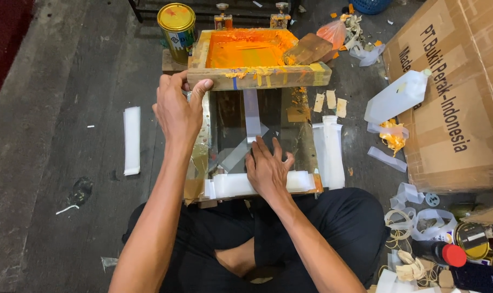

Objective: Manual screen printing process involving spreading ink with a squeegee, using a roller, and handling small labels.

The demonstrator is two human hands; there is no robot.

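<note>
Orange-inked screen-printing frame (257,57) is tilted up by the left hand (177,108) gripping its wooden edge, clearing the glass bed (235,135), where the right hand (268,168) presses flat, fingers spread, on white plastic strips (233,184).

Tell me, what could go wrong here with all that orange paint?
The left hand holds the wooden screen frame tilted up by one corner; if the grip slips, the frame might drop onto the right hand pressed flat on the glass plate beneath. The orange ink pooled inside the raised frame could also run or drip onto the white strips stacked at the near edge.
</note>
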